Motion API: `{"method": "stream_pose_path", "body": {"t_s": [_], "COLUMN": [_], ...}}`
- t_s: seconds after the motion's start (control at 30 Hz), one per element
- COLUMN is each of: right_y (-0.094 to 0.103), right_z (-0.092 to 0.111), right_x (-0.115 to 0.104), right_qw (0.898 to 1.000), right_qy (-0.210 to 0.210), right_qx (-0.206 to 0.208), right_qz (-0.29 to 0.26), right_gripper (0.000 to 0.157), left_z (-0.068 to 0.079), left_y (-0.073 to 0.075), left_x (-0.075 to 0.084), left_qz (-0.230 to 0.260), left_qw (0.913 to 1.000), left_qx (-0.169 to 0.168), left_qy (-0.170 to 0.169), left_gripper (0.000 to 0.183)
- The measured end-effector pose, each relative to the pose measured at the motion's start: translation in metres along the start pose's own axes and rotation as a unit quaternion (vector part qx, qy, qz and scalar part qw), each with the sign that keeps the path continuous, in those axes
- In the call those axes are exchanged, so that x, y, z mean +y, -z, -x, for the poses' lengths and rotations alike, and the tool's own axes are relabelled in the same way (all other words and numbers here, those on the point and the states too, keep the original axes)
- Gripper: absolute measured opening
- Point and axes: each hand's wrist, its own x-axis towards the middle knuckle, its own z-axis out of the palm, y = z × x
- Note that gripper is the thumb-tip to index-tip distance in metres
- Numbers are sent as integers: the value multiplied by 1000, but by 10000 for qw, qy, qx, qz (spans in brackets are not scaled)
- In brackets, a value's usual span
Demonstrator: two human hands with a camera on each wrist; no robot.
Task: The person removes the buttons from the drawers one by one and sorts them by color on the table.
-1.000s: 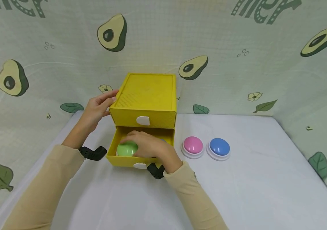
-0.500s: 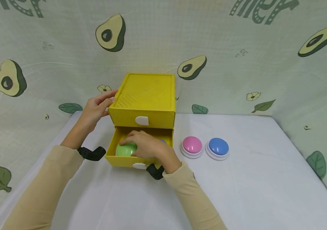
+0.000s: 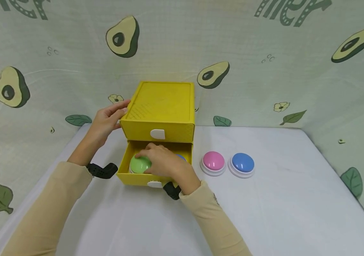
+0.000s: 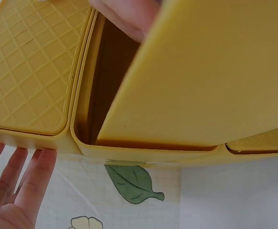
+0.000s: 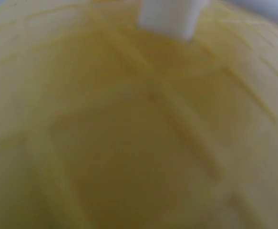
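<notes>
In the head view, a yellow two-drawer box (image 3: 162,103) stands with its lower drawer (image 3: 130,177) pulled out. My right hand (image 3: 164,160) reaches into that drawer, thumb and fingers around a green dome push button (image 3: 140,164) with a pale base. Part of a blue dome push button (image 3: 181,156) shows behind this hand in the drawer. My left hand (image 3: 103,121) rests at the box's left side; in the left wrist view its fingers (image 4: 36,176) are extended against the yellow wall. The right wrist view holds only blurred yellow drawer front and a white handle (image 5: 169,16).
A pink push button (image 3: 213,161) and another blue push button (image 3: 243,163), both on white bases, stand on the white table (image 3: 281,206) right of the box. The upper drawer (image 3: 175,131) is closed. An avocado-print cloth (image 3: 249,42) hangs behind.
The right hand and the green push button have risen very slightly inside the drawer. My left hand stays at the box's side, and the other buttons keep their places.
</notes>
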Motion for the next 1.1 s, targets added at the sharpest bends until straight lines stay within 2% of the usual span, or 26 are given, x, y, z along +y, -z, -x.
{"method": "stream_pose_path", "body": {"t_s": [0.3, 0.8, 1.1], "right_y": [-2, -3, 2], "right_z": [0, 4, 15], "right_x": [0, 2, 1], "right_qw": [9998, 9970, 9944], "right_qy": [131, -49, -200], "right_qx": [174, 741, 976], "right_qz": [-33, -218, -361], "right_gripper": [50, 49, 49], "left_z": [0, 0, 0], "left_y": [0, -1, 0], "left_x": [-1, 1, 0], "left_qz": [-8, -20, -48], "left_qw": [10000, 10000, 10000], "left_qx": [-3, 8, 48], "left_qy": [7, -14, -14], "left_gripper": [53, 54, 55]}}
